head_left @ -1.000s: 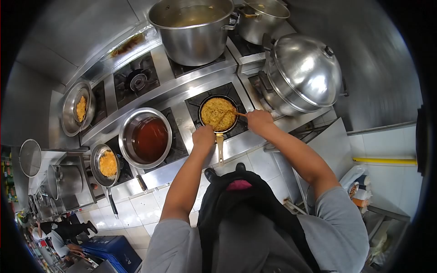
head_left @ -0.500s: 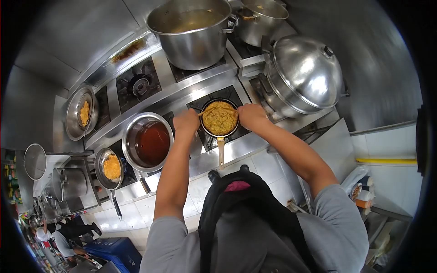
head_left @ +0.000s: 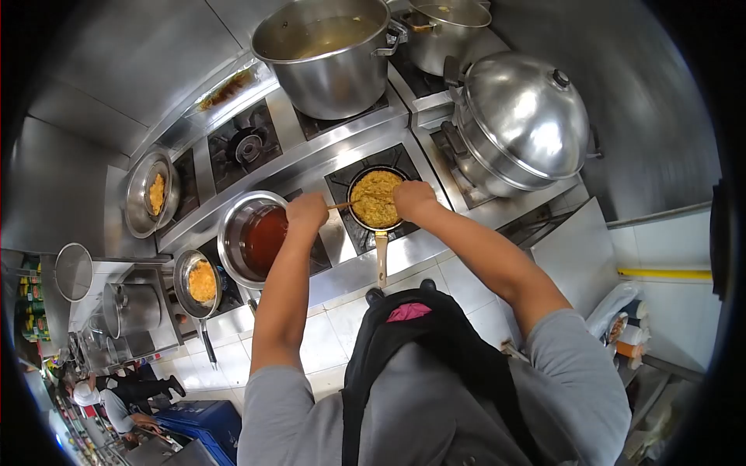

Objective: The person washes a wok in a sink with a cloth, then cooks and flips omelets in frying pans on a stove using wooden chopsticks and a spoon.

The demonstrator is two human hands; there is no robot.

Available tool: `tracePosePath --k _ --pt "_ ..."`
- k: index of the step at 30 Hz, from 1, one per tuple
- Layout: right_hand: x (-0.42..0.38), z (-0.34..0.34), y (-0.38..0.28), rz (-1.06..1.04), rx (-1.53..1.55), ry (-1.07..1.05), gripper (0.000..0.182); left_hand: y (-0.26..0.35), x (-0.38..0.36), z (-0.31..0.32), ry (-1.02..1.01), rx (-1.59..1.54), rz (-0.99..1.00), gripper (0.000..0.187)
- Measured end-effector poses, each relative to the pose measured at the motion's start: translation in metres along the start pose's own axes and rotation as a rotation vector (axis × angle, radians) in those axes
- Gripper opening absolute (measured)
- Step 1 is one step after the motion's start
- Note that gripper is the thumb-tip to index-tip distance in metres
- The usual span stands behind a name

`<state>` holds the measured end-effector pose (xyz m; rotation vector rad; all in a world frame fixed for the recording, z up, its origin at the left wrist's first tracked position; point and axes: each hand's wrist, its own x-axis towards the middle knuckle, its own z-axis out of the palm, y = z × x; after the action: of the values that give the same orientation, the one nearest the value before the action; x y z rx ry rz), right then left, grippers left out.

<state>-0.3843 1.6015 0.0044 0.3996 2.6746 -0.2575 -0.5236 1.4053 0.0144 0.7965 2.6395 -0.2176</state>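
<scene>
A small pan (head_left: 381, 256) with a light handle sits on a stove burner, filled with a yellow egg-like mixture (head_left: 375, 203). My left hand (head_left: 308, 212) is closed on a thin wooden stick (head_left: 339, 206) whose tip reaches the pan's left edge; this hand is beside the bowl of red sauce (head_left: 268, 242). At the pan's right edge, my right hand (head_left: 415, 200) is closed over the mixture, apparently around another thin stick, mostly hidden by the fingers.
Behind the pan stands a large pot of liquid (head_left: 330, 85), with a smaller pot (head_left: 447, 43) beside it. A domed steamer (head_left: 524, 116) is at right. Two pans (head_left: 203, 311) (head_left: 140, 210) with orange food are at left. A co-worker (head_left: 116, 404) is at lower left.
My left hand has moved left, away from the pan and toward the sauce bowl, with its stick. My right hand has shifted slightly inward over the pan's right side. The view has shifted a little.
</scene>
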Motion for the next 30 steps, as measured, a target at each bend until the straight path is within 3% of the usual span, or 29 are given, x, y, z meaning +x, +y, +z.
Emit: tracePosePath --k 2,5,8,11,15,17,19,21,23,25,28,30 --pt "-0.010 -0.006 0.001 -0.005 -0.008 -0.029 0.025 0.000 -0.008 -0.009 -0.018 -0.019 0.009 0.023" --pt "-0.021 0.007 0.000 -0.109 0.013 0.095 0.022 0.007 -0.015 0.003 -0.046 0.020 0.089 0.025" --pt "-0.019 0.009 0.007 -0.038 0.025 0.031 0.022 -0.001 -0.003 0.015 -0.019 -0.006 -0.013 0.028" --pt "-0.033 -0.011 0.009 -0.019 -0.050 -0.012 0.022 0.011 -0.009 -0.012 0.044 -0.098 0.070 0.029" --pt "-0.007 0.017 0.026 0.051 -0.040 0.074 0.021 0.039 0.016 0.013 0.040 -0.015 0.002 0.029" --pt "-0.017 0.000 0.030 0.063 -0.026 0.072 0.022 0.022 0.022 0.007 0.108 -0.063 -0.048 0.029" --pt "-0.022 0.008 0.032 0.047 -0.009 0.054 0.024 0.019 -0.004 -0.020 -0.005 -0.048 0.104 0.028" --pt "-0.030 0.023 0.023 -0.140 -0.066 -0.011 0.026 0.023 -0.010 -0.006 -0.067 -0.068 0.070 0.022" --pt "-0.039 0.025 0.016 -0.046 -0.054 -0.039 0.026 0.021 -0.006 0.027 -0.050 0.079 0.057 0.022" --pt "-0.040 0.022 0.023 0.025 0.036 -0.016 0.025 -0.001 -0.001 0.018 -0.034 0.031 0.041 0.022" --pt "-0.045 0.024 0.019 -0.027 0.062 0.023 0.023 0.003 -0.023 -0.011 -0.015 -0.066 0.079 0.025" --pt "-0.045 0.030 0.013 -0.066 0.075 0.066 0.023 0.016 -0.006 0.029 0.003 -0.023 0.064 0.025"
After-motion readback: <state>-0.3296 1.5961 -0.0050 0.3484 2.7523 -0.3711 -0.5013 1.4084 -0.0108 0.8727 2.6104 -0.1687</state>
